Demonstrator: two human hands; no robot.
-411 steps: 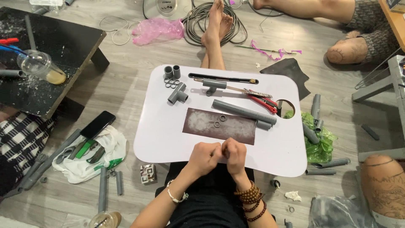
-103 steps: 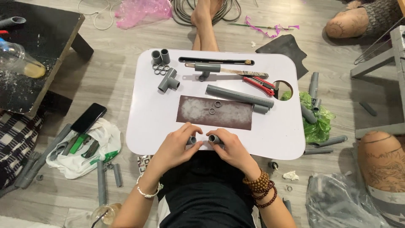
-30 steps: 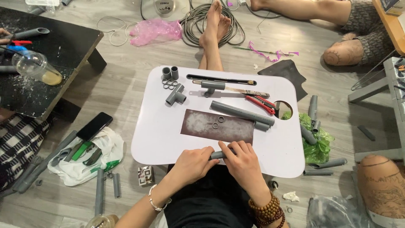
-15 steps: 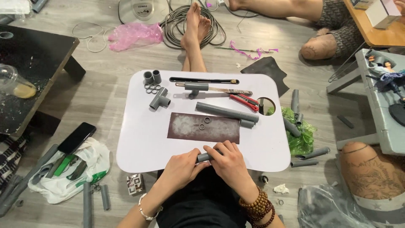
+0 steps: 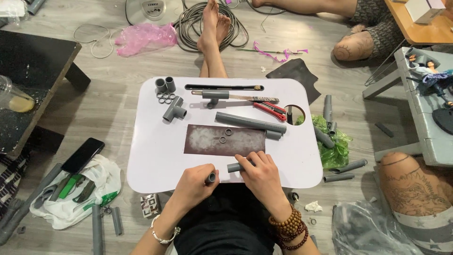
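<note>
While you sat at the white tray [image 5: 151, 160], your left hand [image 5: 192, 182] was curled around a short grey stub [image 5: 211, 177], its round open end facing up between thumb and fingers at the tray's near edge. Your right hand [image 5: 262, 175] lay just right of it, fingers pressing a second grey pipe piece [image 5: 234, 167] flat against the tray. The two hands were close but not touching, each closed on its own piece.

All the pipe looked like smooth, matte grey plastic, cylindrical and hollow. Just beyond your hands lay a dark rectangular sheet [image 5: 207, 141], rough and dusted pale in the middle, with two small rings [image 5: 225, 135] resting on it. Farther off, a long pipe [image 5: 250, 122] lay at a slant, a tee fitting [image 5: 173, 112] sat to the left, and two couplers [image 5: 165, 84] stood upright at the far left corner beside a cluster of loose rings [image 5: 165, 98]. A red-handled cutter [image 5: 269, 109] lay far right, near the tray's round hole [image 5: 295, 114].

Nothing stood between your hands and the sheet. On the floor, a phone [image 5: 83, 155] lay left, and a green bag [image 5: 335, 141] with more pipe offcuts lay right.

Your right fingers covered most of their piece, so its length was unclear.
</note>
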